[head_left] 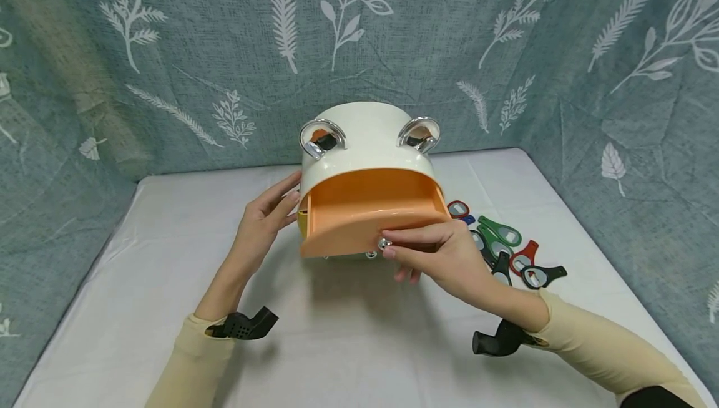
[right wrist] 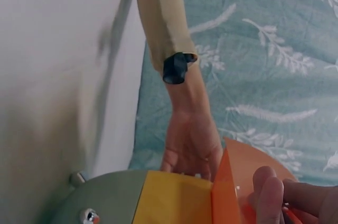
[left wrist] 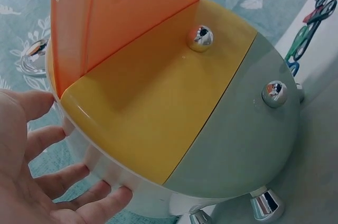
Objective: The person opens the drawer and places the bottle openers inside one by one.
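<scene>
A white rounded cabinet (head_left: 367, 133) with chrome ring-shaped trims stands on the table, and its orange drawer (head_left: 342, 236) is pulled out. My right hand (head_left: 455, 261) pinches the drawer's round silver knob (head_left: 384, 244) between thumb and finger. Against the cabinet's left side rests my left hand (head_left: 261, 218), its fingers spread along the white wall in the left wrist view. Below the orange drawer, the left wrist view shows a yellow drawer (left wrist: 142, 102) and a green drawer (left wrist: 237, 123), both pushed in. The visible inside of the orange drawer holds nothing.
Several small flat tools with round metal-centred heads, in green (head_left: 500, 230), red (head_left: 524, 257) and black (head_left: 543, 276), lie right of the cabinet. A white cloth (head_left: 185, 227) covers the table. Patterned teal fabric (head_left: 224, 52) hangs behind and at both sides.
</scene>
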Demonstrator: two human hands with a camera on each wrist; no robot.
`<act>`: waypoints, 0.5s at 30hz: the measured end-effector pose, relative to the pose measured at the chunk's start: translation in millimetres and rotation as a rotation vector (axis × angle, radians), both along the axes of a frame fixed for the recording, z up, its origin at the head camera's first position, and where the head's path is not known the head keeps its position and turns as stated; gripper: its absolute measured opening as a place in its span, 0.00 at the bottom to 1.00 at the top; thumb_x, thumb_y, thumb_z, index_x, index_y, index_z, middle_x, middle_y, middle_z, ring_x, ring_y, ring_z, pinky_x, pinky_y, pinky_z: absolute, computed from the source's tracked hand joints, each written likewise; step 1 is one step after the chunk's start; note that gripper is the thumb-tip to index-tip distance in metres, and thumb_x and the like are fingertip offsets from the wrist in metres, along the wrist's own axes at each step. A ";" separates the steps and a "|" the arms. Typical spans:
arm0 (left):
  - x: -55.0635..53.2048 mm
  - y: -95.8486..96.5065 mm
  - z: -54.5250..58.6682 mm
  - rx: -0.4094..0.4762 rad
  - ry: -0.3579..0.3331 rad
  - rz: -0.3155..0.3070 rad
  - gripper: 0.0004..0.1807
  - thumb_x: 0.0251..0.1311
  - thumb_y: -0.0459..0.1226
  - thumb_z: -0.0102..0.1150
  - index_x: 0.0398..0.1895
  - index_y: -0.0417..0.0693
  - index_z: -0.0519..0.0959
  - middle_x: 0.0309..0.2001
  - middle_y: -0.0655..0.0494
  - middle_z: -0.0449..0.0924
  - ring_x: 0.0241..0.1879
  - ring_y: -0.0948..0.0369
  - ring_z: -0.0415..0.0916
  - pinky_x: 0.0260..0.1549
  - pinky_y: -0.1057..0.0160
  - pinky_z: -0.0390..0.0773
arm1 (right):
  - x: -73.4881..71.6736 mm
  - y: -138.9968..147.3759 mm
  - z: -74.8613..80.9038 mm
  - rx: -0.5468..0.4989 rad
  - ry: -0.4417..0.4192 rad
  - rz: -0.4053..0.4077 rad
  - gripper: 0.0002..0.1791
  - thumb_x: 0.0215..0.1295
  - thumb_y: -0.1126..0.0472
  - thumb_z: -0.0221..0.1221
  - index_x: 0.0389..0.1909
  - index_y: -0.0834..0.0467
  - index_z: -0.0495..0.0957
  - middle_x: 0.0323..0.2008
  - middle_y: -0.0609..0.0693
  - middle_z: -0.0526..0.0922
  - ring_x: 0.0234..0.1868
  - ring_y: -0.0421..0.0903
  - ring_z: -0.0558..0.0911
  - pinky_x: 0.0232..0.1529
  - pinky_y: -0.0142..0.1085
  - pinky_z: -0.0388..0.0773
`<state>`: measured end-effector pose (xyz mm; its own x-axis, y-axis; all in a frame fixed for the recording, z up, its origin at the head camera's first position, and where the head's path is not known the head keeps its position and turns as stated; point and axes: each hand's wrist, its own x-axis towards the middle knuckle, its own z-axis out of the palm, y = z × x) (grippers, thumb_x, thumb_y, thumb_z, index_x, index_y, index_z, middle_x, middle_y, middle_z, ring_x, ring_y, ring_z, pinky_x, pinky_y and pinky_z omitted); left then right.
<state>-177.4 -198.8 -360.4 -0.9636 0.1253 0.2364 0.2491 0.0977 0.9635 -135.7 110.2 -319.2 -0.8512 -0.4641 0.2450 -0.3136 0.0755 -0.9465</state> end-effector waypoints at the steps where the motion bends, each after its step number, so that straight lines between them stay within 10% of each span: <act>1: -0.1 0.0 -0.1 0.000 0.001 -0.001 0.27 0.75 0.45 0.49 0.74 0.51 0.64 0.71 0.53 0.62 0.64 0.53 0.67 0.51 0.64 0.77 | 0.5 -0.1 0.0 -0.006 0.001 0.004 0.13 0.60 0.64 0.69 0.46 0.56 0.88 0.27 0.53 0.86 0.21 0.59 0.83 0.21 0.46 0.82; 15: -1.2 0.6 0.3 0.001 -0.004 0.002 0.27 0.74 0.45 0.50 0.74 0.53 0.65 0.70 0.55 0.63 0.60 0.57 0.71 0.52 0.63 0.77 | 1.1 8.7 -4.4 -0.046 -0.021 0.077 0.18 0.62 0.68 0.67 0.53 0.57 0.84 0.34 0.59 0.86 0.27 0.57 0.85 0.24 0.47 0.83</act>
<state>-178.6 -198.2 -360.1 -0.9646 0.1231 0.2330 0.2454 0.0970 0.9646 -134.6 118.9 -323.5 -0.8187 -0.5171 0.2497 -0.2967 0.0086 -0.9549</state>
